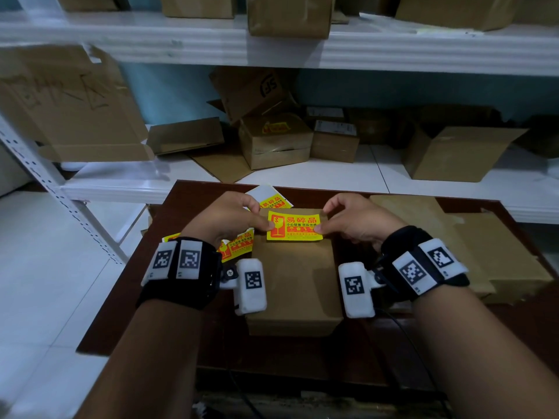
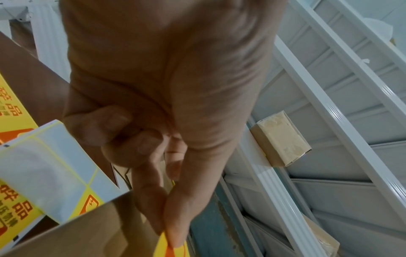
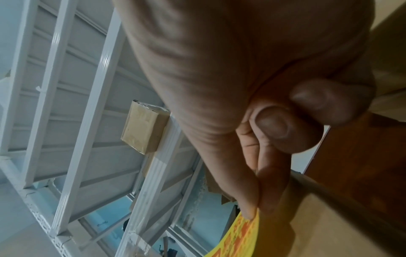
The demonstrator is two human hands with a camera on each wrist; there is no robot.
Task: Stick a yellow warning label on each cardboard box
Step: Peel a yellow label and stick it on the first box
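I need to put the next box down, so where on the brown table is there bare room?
Bare table lies left of the cardboard box and along the near edge. Crowded: label sheets at far left, flattened cardboard on the right.

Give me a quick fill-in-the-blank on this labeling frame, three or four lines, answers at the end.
1. Both hands hold one ____ warning label by its short ends.
2. The left hand pinches the end that shows the broken ____ icon.
3. The label is above a closed cardboard box that sits on a dark ____ table.
4. The right hand holds the label between ____ and fingers.

Answers: yellow; glass; brown; thumb
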